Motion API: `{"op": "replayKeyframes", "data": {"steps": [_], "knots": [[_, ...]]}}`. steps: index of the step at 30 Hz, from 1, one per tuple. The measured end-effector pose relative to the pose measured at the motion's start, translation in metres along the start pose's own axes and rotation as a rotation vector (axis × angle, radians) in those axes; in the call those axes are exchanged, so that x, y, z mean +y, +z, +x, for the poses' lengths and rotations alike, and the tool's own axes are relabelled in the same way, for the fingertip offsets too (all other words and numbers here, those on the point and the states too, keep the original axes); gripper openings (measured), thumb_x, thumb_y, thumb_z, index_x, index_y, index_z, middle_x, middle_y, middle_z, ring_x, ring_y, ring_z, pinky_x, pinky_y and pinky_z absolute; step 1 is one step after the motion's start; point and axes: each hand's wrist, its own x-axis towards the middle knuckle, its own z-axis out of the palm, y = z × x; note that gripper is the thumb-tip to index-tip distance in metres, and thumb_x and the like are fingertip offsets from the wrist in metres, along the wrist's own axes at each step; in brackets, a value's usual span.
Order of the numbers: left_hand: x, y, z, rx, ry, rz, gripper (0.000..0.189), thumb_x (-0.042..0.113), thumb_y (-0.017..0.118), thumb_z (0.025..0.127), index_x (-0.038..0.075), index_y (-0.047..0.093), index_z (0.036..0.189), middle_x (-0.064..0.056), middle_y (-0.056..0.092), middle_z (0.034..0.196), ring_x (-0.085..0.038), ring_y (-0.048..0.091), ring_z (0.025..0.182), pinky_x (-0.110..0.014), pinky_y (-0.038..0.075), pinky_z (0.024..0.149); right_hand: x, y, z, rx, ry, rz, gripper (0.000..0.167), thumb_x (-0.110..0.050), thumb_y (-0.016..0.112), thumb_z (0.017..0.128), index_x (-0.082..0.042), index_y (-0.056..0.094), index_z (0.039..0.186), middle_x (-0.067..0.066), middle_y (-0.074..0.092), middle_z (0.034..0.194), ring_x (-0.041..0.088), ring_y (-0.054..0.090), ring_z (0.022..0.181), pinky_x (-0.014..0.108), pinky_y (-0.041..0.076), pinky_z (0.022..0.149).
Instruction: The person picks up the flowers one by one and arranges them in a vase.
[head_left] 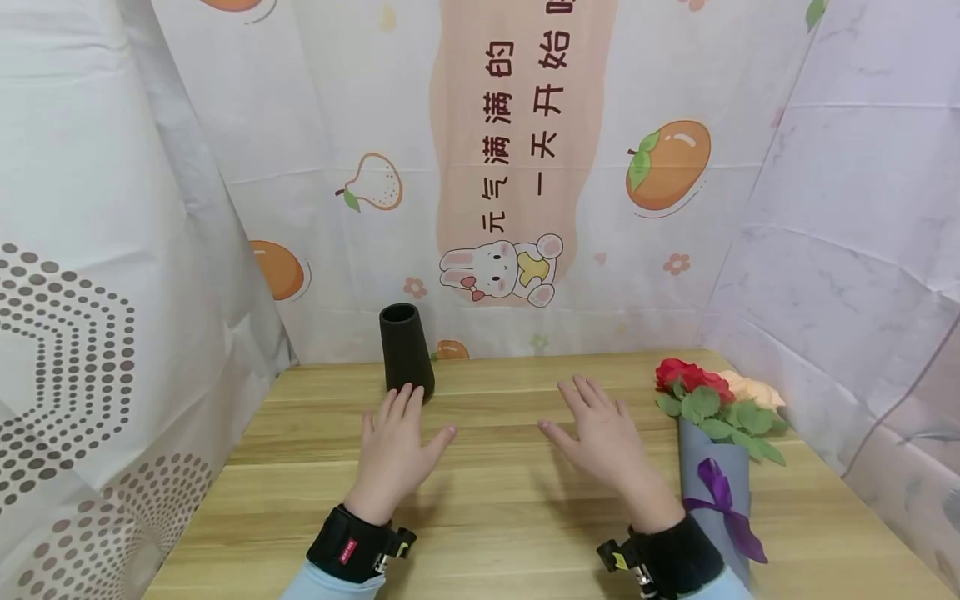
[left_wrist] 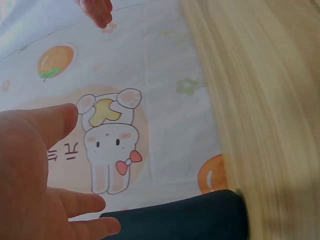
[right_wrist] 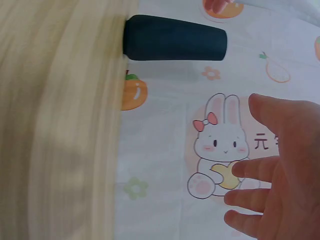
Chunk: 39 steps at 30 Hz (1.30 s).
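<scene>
My left hand [head_left: 397, 450] hovers over the left part of the table with fingers spread and nothing held. Its fingertips overlap the base of a black vase [head_left: 406, 354] in the head view; the vase stands upright near the back edge. In the right wrist view the same black vase [right_wrist: 175, 38] shows whole. My right hand [head_left: 603, 433] is held out over the right half of the table, fingers straight and holding nothing. To its right lies a flower bouquet [head_left: 716, 475] in grey wrapping with a purple ribbon, its red and peach blooms pointing to the back.
The wooden table [head_left: 495, 492] ends at a white printed cloth [head_left: 330, 250] with fruit and a cartoon rabbit. More cloth hangs along the left and right sides. Both wrists wear black straps with small cameras.
</scene>
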Motion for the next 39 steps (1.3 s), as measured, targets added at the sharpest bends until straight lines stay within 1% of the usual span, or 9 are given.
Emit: {"op": "replayKeyframes", "data": {"steps": [5, 9, 12, 17, 21, 26, 32, 34, 39], "knots": [[0.002, -0.007, -0.002, 0.047, 0.008, -0.017, 0.082, 0.059, 0.066, 0.092, 0.002, 0.049, 0.148, -0.020, 0.043, 0.155, -0.043, 0.034, 0.144, -0.074, 0.022, 0.110, -0.002, -0.007, 0.001, 0.074, -0.035, 0.031, 0.075, -0.059, 0.061, 0.097, -0.006, 0.050, 0.150, 0.022, 0.045, 0.153, 0.043, 0.043, 0.138, 0.068, 0.036, 0.107], [0.003, -0.011, -0.003, 0.082, 0.020, -0.045, 0.078, 0.058, 0.067, 0.093, 0.002, 0.052, 0.145, -0.019, 0.046, 0.152, -0.040, 0.038, 0.141, -0.071, 0.026, 0.111, -0.002, -0.014, 0.000, 0.101, -0.026, 0.065, 0.070, -0.054, 0.064, 0.097, -0.007, 0.053, 0.147, 0.021, 0.053, 0.146, 0.043, 0.053, 0.130, 0.062, 0.046, 0.101], [0.005, -0.013, -0.002, 0.117, 0.033, -0.074, 0.075, 0.056, 0.067, 0.093, 0.003, 0.054, 0.143, -0.018, 0.048, 0.150, -0.039, 0.042, 0.139, -0.067, 0.030, 0.110, -0.001, -0.020, 0.001, 0.115, -0.009, 0.086, 0.065, -0.051, 0.065, 0.097, -0.007, 0.056, 0.144, 0.022, 0.057, 0.141, 0.043, 0.056, 0.126, 0.062, 0.048, 0.098], [0.007, -0.016, -0.002, 0.175, 0.057, -0.128, 0.069, 0.052, 0.070, 0.093, 0.002, 0.058, 0.139, -0.018, 0.053, 0.145, -0.039, 0.048, 0.134, -0.064, 0.037, 0.106, 0.006, -0.028, 0.001, 0.145, 0.019, 0.110, 0.061, -0.046, 0.068, 0.097, -0.006, 0.058, 0.142, 0.022, 0.059, 0.138, 0.043, 0.058, 0.124, 0.062, 0.049, 0.096], [0.008, -0.017, -0.001, 0.204, 0.069, -0.147, 0.067, 0.050, 0.071, 0.093, 0.002, 0.060, 0.137, -0.018, 0.055, 0.142, -0.038, 0.051, 0.131, -0.063, 0.041, 0.103, 0.013, -0.035, -0.001, 0.159, 0.041, 0.113, 0.061, -0.047, 0.067, 0.097, -0.005, 0.059, 0.141, 0.023, 0.060, 0.137, 0.045, 0.058, 0.122, 0.062, 0.050, 0.094], [0.008, -0.017, -0.001, 0.218, 0.070, -0.170, 0.063, 0.050, 0.071, 0.093, 0.003, 0.062, 0.135, -0.016, 0.058, 0.139, -0.037, 0.055, 0.128, -0.061, 0.044, 0.101, 0.020, -0.044, -0.004, 0.145, 0.076, 0.121, 0.063, -0.049, 0.065, 0.098, -0.005, 0.058, 0.142, 0.024, 0.059, 0.138, 0.045, 0.057, 0.122, 0.063, 0.049, 0.094], [0.010, -0.018, -0.002, 0.206, 0.059, -0.195, 0.061, 0.049, 0.071, 0.093, 0.005, 0.062, 0.135, -0.015, 0.060, 0.138, -0.038, 0.058, 0.125, -0.060, 0.046, 0.099, 0.028, -0.052, -0.006, 0.140, 0.100, 0.128, 0.064, -0.050, 0.065, 0.098, -0.003, 0.057, 0.141, 0.024, 0.062, 0.134, 0.044, 0.062, 0.116, 0.063, 0.052, 0.088], [0.011, -0.018, -0.002, 0.200, 0.055, -0.202, 0.060, 0.048, 0.071, 0.093, 0.006, 0.063, 0.135, -0.014, 0.060, 0.138, -0.038, 0.058, 0.124, -0.060, 0.047, 0.098, 0.029, -0.055, -0.007, 0.131, 0.113, 0.130, 0.065, -0.050, 0.065, 0.098, -0.003, 0.057, 0.141, 0.023, 0.062, 0.133, 0.044, 0.062, 0.115, 0.063, 0.051, 0.088], [0.017, -0.018, -0.002, 0.185, 0.042, -0.224, 0.061, 0.048, 0.071, 0.093, 0.007, 0.063, 0.136, -0.013, 0.060, 0.139, -0.037, 0.057, 0.125, -0.058, 0.047, 0.099, 0.034, -0.060, -0.010, 0.123, 0.130, 0.118, 0.067, -0.051, 0.066, 0.097, -0.002, 0.056, 0.141, 0.024, 0.064, 0.130, 0.043, 0.064, 0.109, 0.062, 0.052, 0.086]]}}
